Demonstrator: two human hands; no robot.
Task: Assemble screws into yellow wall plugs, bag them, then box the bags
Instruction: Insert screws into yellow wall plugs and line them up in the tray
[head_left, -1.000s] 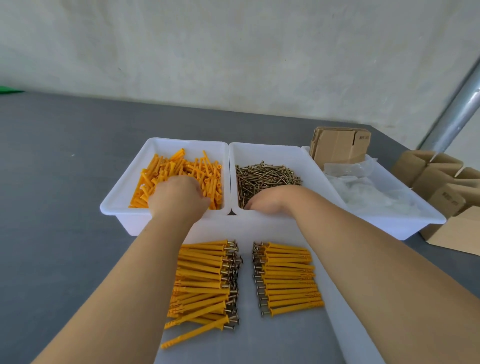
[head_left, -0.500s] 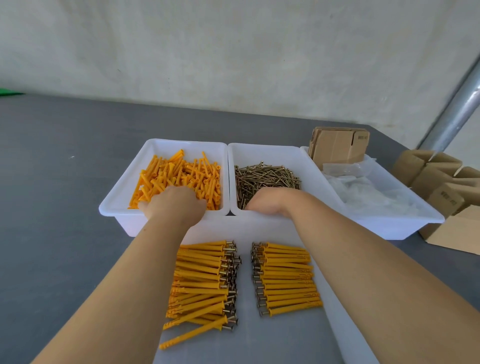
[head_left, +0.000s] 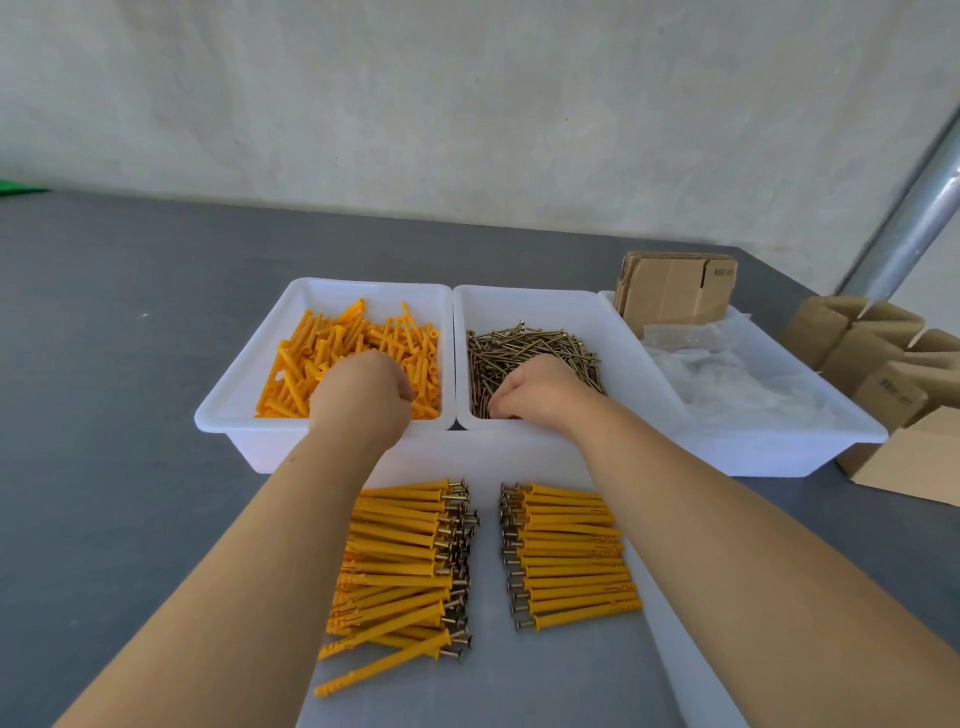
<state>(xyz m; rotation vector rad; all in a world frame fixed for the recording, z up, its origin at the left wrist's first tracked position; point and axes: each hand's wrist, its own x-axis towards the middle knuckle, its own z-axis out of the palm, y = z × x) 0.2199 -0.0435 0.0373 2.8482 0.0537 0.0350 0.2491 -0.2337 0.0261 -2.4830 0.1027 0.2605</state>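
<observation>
My left hand (head_left: 363, 397) is down in the left white bin (head_left: 244, 395), fingers curled into the loose yellow wall plugs (head_left: 332, 338); its fingertips are hidden. Over in the middle white bin (head_left: 628, 343), my right hand (head_left: 537, 389) curls its fingers and thumb onto the brass screws (head_left: 530, 343) near the front wall. Two rows of assembled plugs with screws lie on a white board (head_left: 519, 675) in front of the bins, one on the left (head_left: 400, 561) and one on the right (head_left: 571, 556), screw heads facing the gap between them.
A third white bin (head_left: 779, 457) on the right holds clear plastic bags (head_left: 727, 374) and flat cardboard blanks (head_left: 675, 291). Several folded cardboard boxes (head_left: 883, 358) stand at the table's right edge. A metal pole (head_left: 909, 208) leans at far right. Grey tabletop (head_left: 130, 364) stretches left.
My left hand has drawn back slightly toward the front of the plug bin and closed more. My right hand stays at the front of the screw pile, fingers working into it.
</observation>
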